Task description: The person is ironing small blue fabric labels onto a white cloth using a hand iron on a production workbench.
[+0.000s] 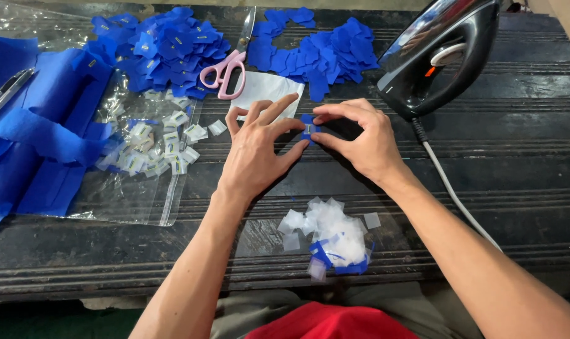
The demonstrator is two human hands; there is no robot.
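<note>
Dark ridged table fills the view, its far edge cut off at the top. At far left a heap of blue cloth runs out of frame, lying partly on a clear plastic bag. A black iron stands at upper right, its top cropped; its white cord trails down behind the right forearm.

Two piles of blue cut pieces sit along the back, with pink-handled scissors between them, blade tips pointing away. Below the scissors lies a white sheet, partly hidden by the left hand. Small white tags are scattered on the bag — print too small to read.

Left hand and right hand meet at table centre, fingers spread, thumb and forefinger tips of both pinching one small blue square with a pale tag on it — mostly covered by fingertips. Near the body, a little pile of translucent white squares covers some blue scraps.
</note>
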